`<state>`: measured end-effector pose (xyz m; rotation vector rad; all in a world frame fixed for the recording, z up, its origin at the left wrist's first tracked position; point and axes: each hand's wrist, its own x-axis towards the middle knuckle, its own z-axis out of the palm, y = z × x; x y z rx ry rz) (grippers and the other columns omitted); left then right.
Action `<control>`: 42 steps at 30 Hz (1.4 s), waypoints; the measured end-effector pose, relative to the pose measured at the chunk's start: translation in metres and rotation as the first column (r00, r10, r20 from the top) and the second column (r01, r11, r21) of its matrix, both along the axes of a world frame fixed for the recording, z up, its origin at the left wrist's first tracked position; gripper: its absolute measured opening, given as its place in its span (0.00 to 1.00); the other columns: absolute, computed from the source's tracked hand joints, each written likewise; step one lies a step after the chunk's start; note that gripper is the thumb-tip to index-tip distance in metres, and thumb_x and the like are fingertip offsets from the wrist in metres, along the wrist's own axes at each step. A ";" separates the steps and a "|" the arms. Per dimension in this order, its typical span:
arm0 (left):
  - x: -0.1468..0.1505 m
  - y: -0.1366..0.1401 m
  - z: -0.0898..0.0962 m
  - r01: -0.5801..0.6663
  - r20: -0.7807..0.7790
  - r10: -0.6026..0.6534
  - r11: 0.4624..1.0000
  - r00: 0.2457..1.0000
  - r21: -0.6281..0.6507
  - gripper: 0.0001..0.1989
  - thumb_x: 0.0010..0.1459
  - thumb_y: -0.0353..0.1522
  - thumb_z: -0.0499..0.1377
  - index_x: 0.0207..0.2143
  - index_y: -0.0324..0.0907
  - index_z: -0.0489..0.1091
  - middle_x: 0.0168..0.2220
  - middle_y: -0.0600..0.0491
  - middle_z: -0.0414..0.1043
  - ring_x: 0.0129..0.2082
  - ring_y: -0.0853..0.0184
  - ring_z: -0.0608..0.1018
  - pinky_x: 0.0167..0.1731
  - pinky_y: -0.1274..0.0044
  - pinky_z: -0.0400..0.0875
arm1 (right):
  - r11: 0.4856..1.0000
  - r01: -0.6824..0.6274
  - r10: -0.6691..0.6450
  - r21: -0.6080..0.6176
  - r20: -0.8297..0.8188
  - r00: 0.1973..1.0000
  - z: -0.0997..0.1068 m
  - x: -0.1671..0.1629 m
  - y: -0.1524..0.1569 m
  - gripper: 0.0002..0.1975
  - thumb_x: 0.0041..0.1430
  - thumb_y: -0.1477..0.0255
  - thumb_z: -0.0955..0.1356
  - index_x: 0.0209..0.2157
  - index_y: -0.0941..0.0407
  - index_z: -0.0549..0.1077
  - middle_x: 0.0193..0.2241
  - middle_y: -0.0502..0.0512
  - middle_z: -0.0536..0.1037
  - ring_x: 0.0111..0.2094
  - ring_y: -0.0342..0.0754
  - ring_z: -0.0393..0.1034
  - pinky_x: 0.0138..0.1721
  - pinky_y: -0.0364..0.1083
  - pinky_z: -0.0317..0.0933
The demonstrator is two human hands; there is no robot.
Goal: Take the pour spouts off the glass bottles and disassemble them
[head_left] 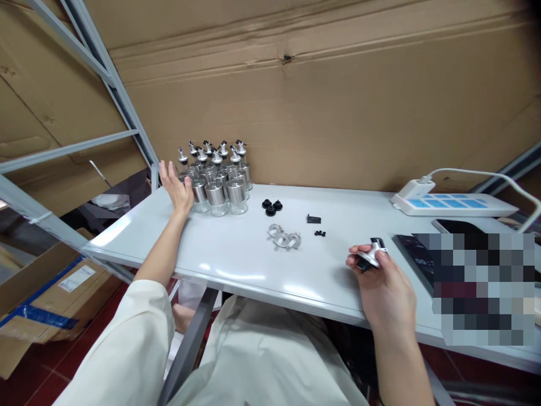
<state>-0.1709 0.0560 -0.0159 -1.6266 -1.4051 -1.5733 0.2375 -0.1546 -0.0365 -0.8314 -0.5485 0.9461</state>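
Observation:
My right hand (386, 287) holds a silver pourer spout (370, 257) with a black flip top and a black stopper base, raised over the right part of the table. At the far left, my left hand (180, 192) rests beside a cluster of glass bottles (216, 196) with steel sleeves. Its fingers are stretched and spread; whether it touches a bottle I cannot tell. Several bottles at the back carry pourer spouts, while the front ones have open necks. Between my hands lie three black stoppers (271, 210), silver spout pieces (282, 240), black narrow parts (313, 219) and tiny black pieces (320, 233).
A white power strip (456, 204) with a plugged-in charger (417, 189) and cable sits at the back right. Nearer lie a dark phone (414, 256) and a blurred-out patch. Cardboard (321, 113) walls the back edge; a metal frame (122, 107) stands left of the table (236, 254).

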 end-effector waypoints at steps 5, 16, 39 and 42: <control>0.031 -0.006 0.003 0.124 -0.258 -0.144 0.988 0.955 -0.095 0.47 0.49 0.60 0.49 0.64 0.42 0.46 0.67 0.41 0.41 0.67 0.52 0.43 0.64 0.58 0.33 | 1.000 0.004 -0.004 -0.015 -0.004 1.000 0.001 -0.001 0.000 0.12 0.42 0.63 0.74 0.25 0.57 0.74 0.27 0.51 0.73 0.31 0.42 0.68 0.28 0.41 0.63; 0.034 0.008 -0.019 0.105 -0.497 -0.210 0.967 0.842 -0.231 0.30 0.59 0.47 0.51 0.58 0.39 0.59 0.61 0.38 0.57 0.67 0.54 0.48 0.64 0.58 0.40 | 1.000 -0.002 0.002 0.010 0.033 0.999 -0.001 0.000 -0.001 0.12 0.46 0.63 0.73 0.26 0.58 0.73 0.27 0.52 0.73 0.30 0.42 0.68 0.29 0.42 0.62; 0.127 -0.037 -0.034 0.435 -0.712 -0.430 0.880 0.555 -0.192 0.23 0.60 0.36 0.54 0.58 0.51 0.60 0.62 0.47 0.58 0.67 0.57 0.50 0.63 0.60 0.44 | 0.998 -0.047 0.056 -0.052 0.187 0.981 -0.007 -0.001 0.000 0.14 0.47 0.59 0.72 0.28 0.57 0.75 0.28 0.52 0.76 0.27 0.43 0.68 0.31 0.43 0.61; 0.164 -0.068 -0.035 0.569 -0.725 -0.498 0.803 0.475 -0.179 0.23 0.59 0.39 0.55 0.56 0.48 0.60 0.60 0.46 0.59 0.66 0.59 0.51 0.62 0.63 0.49 | 0.991 -0.097 0.124 -0.095 0.341 0.932 -0.007 -0.004 -0.001 0.16 0.49 0.58 0.71 0.31 0.56 0.76 0.31 0.53 0.77 0.29 0.43 0.68 0.35 0.44 0.62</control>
